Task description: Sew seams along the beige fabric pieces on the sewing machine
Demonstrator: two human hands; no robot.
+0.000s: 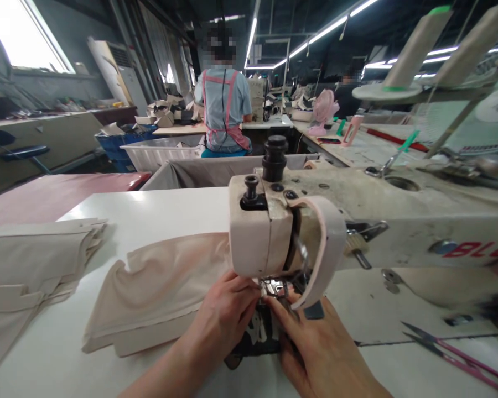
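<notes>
A beige fabric piece (170,271) lies on the white table, its right end running under the head of a sewing machine (253,232). My left hand (224,309) has its fingers bent and pressed together on the fabric's edge, just left of the metal presser foot (274,287). On the other side my right hand (315,342) reaches in with its index finger stretched toward the foot; its thumb sits lower and apart. The needle point is hidden behind the machine's curved pale guard (330,243) and my fingers.
Stacked beige pieces (33,260) lie at the left. Pink-handled scissors (456,354) rest at the lower right. Thread cones (419,50) stand above the machine. Beyond the table are a grey cloth-lined bin (191,174) and a seated person (223,105) facing away.
</notes>
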